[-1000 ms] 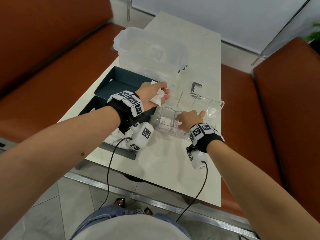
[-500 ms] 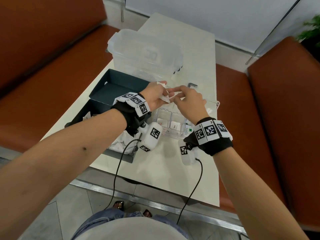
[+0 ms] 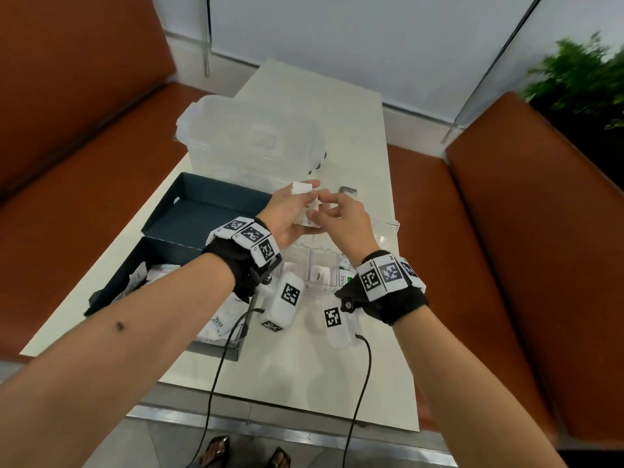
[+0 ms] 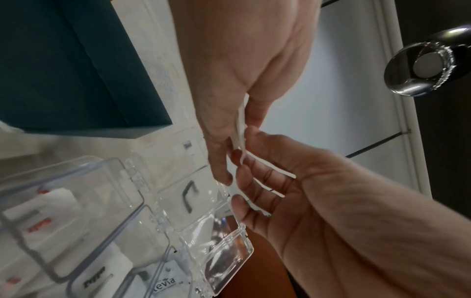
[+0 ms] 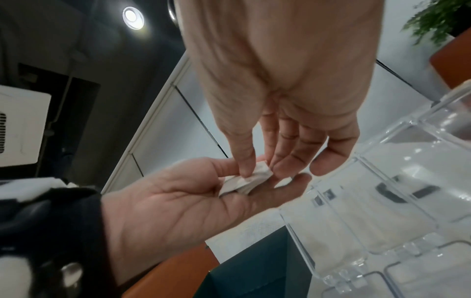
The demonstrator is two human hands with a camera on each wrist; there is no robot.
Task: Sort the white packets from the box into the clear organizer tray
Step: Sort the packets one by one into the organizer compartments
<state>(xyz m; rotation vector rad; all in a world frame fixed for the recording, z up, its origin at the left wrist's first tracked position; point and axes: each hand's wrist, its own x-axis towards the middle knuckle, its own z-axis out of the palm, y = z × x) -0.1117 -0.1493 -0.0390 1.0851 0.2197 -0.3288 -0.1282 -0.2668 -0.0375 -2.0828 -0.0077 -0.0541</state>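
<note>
The white packets in play are a small stack held above the clear organizer tray, gripped in the left hand, whose fingers curl round them. A second ago the right hand was down in the tray's compartments while the left waited with the stack; half a second ago it had risen to meet the left, and now its thumb and forefinger pinch one packet at the stack's edge, as the right wrist view shows plainly. I judge that a packet has just been dropped off and the next is being peeled away, so the sorting is mid-cycle rather than near its end. The tray sits on the counter beneath both hands, its lid hinged open; its near compartments hold a few packets, some with red print, one marked "Pepper" as far as I can read, one with green lettering. Left of the tray lies the dark box, with more packets heaped in its near half; its far half looks bare. Beyond the tray stands a large lidded plastic tub, its contents too hazy to tell.
</note>
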